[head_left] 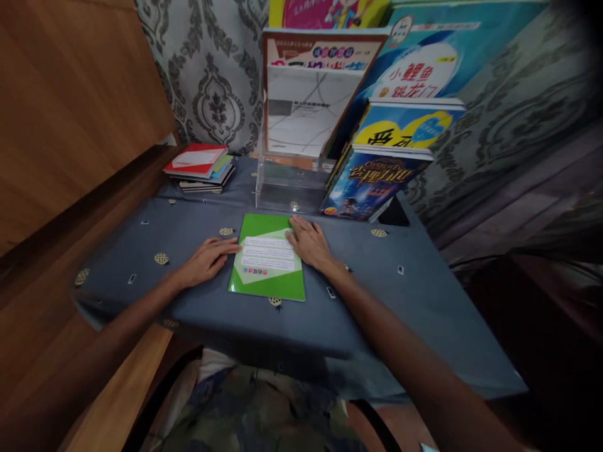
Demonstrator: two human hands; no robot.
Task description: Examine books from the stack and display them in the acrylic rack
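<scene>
A thin green book (pixel 268 285) lies closed and flat near the front of the table, with a pale panel of printed lines on its cover. At its left edge rests my left hand (pixel 207 260), fingers stretched out and the tips touching the cover's side. My right hand (pixel 308 242) lies on the book's upper right part, fingers extended and flat against the cover. Neither hand grips anything. The right hand hides a bit of the book's right edge.
A clear acrylic stand (pixel 287 188) at the back holds several upright books, among them a dark blue book (pixel 372 182) at the front right. A small stack topped by a red book (pixel 195 160) sits back left. The table (pixel 141 251) has a grey patterned cloth; a wooden panel (pixel 70 113) borders the left.
</scene>
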